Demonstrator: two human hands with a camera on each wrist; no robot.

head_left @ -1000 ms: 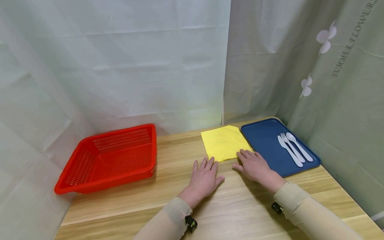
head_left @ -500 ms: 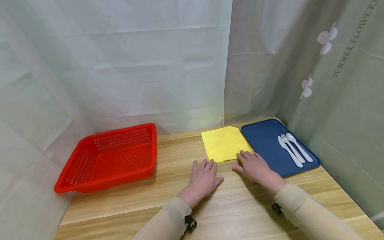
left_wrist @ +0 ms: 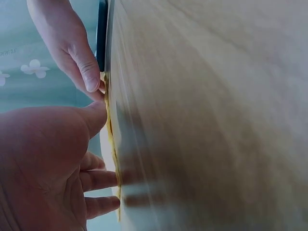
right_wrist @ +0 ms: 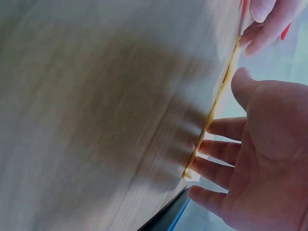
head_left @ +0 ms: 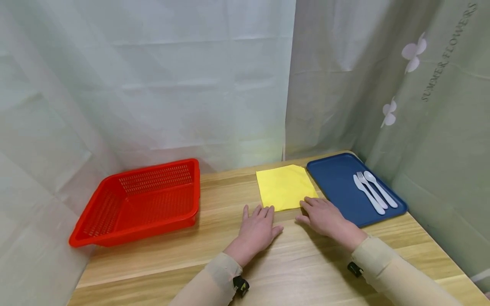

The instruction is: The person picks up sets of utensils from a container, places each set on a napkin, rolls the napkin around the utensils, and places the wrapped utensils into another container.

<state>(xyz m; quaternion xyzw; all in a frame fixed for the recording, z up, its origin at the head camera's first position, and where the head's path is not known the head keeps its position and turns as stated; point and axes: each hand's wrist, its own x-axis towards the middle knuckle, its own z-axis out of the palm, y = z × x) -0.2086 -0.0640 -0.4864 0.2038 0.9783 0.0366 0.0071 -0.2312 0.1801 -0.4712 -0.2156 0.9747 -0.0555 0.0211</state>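
Note:
A flat square of yellow cloth or paper, like a napkin point(head_left: 285, 187), lies on the wooden table. My left hand point(head_left: 254, 231) has its fingers spread and straight, with the fingertips at the napkin's near left corner. At the near right corner, the fingers of my right hand point(head_left: 325, 216) rest on the edge, also straight. Neither hand grips anything. From the side, the left wrist view shows the left hand point(left_wrist: 48, 163) with its fingertips touching the thin yellow edge. The right hand point(right_wrist: 269, 139) meets that same edge in the right wrist view.
Right of the napkin lies a blue tray point(head_left: 331, 180) bearing a white knife point(head_left: 368, 194), fork point(head_left: 373, 190) and spoon point(head_left: 383, 191). A red perforated basket point(head_left: 153, 232) stands on the left. Pale curtains point(head_left: 172, 85) hang behind and at both sides.
The napkin has slid slightly toward me and leftward, widening the gap to the tray. Both hands have come back a little with it.

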